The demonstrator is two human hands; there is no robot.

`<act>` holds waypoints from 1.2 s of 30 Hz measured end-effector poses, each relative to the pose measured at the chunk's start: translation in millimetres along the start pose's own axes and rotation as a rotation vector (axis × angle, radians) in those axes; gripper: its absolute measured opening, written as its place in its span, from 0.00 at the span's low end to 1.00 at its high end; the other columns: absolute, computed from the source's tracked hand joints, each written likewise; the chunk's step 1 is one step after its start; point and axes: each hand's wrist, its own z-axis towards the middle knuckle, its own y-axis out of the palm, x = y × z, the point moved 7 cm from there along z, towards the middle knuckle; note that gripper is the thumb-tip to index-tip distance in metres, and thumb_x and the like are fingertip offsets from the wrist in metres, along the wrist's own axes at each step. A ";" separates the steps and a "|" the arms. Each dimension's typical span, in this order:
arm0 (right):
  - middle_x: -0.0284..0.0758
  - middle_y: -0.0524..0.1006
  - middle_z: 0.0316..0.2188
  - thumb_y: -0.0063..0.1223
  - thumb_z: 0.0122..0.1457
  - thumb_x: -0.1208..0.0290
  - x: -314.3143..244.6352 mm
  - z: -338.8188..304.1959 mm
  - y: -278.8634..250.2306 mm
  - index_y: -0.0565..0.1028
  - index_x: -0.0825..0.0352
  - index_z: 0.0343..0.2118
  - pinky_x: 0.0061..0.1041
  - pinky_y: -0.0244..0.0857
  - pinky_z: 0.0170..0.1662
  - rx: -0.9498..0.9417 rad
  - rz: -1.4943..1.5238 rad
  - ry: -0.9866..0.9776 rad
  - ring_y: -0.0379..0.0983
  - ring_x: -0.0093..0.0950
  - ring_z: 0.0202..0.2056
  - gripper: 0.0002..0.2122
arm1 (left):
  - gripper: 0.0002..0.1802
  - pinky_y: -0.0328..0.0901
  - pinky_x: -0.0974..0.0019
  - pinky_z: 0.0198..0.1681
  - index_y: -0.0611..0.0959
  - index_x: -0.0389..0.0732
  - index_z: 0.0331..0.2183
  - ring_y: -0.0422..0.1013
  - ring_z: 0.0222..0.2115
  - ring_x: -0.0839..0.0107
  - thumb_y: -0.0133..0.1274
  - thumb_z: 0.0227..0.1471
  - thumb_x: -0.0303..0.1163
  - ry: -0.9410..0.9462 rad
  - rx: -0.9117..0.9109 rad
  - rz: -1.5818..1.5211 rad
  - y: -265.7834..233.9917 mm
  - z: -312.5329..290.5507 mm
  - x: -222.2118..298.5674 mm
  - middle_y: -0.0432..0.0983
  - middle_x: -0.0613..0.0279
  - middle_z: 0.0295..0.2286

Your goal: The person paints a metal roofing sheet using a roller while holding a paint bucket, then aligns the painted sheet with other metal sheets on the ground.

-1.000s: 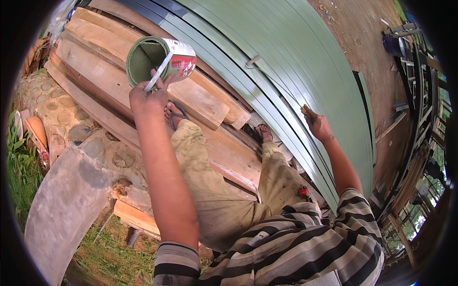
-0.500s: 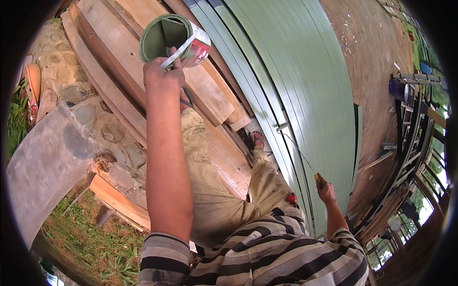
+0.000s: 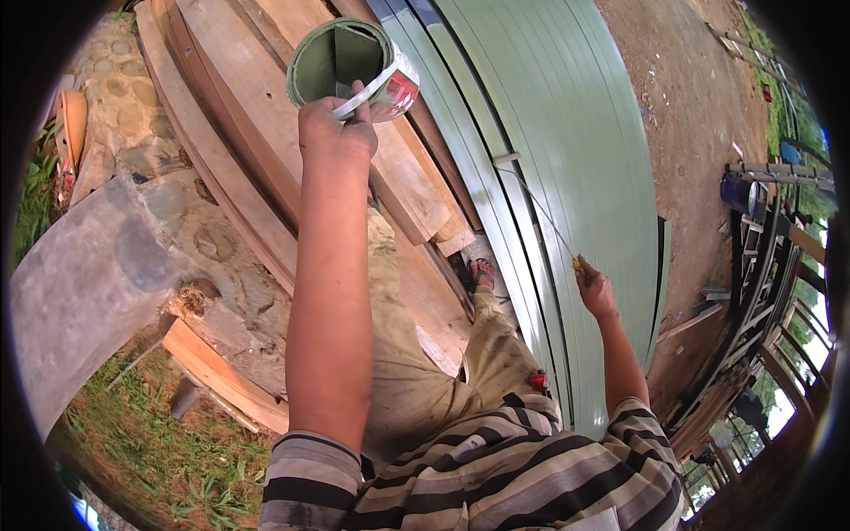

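Note:
My left hand (image 3: 338,128) grips a paint bucket (image 3: 400,96) by its white rim or handle. The bucket is tilted, its mouth toward me, and its inside is coated in green paint with a flat divider standing in it. My right hand (image 3: 595,290) is closed round the yellow handle of a paint roller (image 3: 506,159). The roller's thin wire shank runs up and left to a small pale head resting on the green-painted boards (image 3: 567,133). These long boards lie side by side, glossy in places, with dark gaps at their left edge.
Bare timber planks (image 3: 230,97) are stacked left of the painted boards, beneath the bucket. My sandalled foot (image 3: 482,273) stands between planks and boards. Further left are a stone wall (image 3: 168,208) and grass. A dark blue bucket (image 3: 740,193) and stacked timber lie at the right.
The paint roller has slid up and slightly left along the boards, and my right hand has followed. My left hand and the bucket have shifted a little to the right in view.

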 end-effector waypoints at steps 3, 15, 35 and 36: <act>0.52 0.80 0.42 0.51 0.66 0.68 -22.6 28.9 -10.0 0.72 0.55 0.61 0.38 0.73 0.46 0.035 0.020 -0.019 0.77 0.48 0.46 0.20 | 0.35 0.79 0.62 0.49 0.49 0.23 0.64 0.48 0.65 0.33 0.34 0.54 0.15 0.072 -0.079 0.063 -0.6 3.0 8.1 0.41 0.24 0.63; 0.49 0.81 0.46 0.52 0.65 0.72 22.9 -39.6 -19.0 0.71 0.57 0.63 0.29 0.73 0.47 -0.111 -0.059 0.041 0.80 0.36 0.48 0.22 | 0.34 0.79 0.59 0.50 0.50 0.22 0.62 0.59 0.60 0.34 0.34 0.53 0.13 0.029 0.009 0.006 1.3 5.6 22.6 0.44 0.26 0.61; 0.51 0.81 0.44 0.53 0.65 0.69 -193.5 246.0 -75.9 0.73 0.60 0.60 0.35 0.74 0.50 -0.008 -0.128 -0.275 0.80 0.43 0.47 0.20 | 0.24 0.77 0.58 0.53 0.54 0.18 0.49 0.67 0.52 0.40 0.37 0.51 0.13 0.140 -0.014 -0.086 -1.6 24.3 67.3 0.52 0.31 0.54; 0.51 0.81 0.44 0.53 0.65 0.68 -207.0 259.4 -78.1 0.74 0.59 0.60 0.35 0.73 0.50 -0.005 -0.143 -0.276 0.79 0.43 0.47 0.20 | 0.34 0.78 0.59 0.51 0.47 0.16 0.59 0.67 0.53 0.36 0.37 0.51 0.13 0.132 -0.022 -0.083 -4.7 25.6 71.0 0.50 0.27 0.57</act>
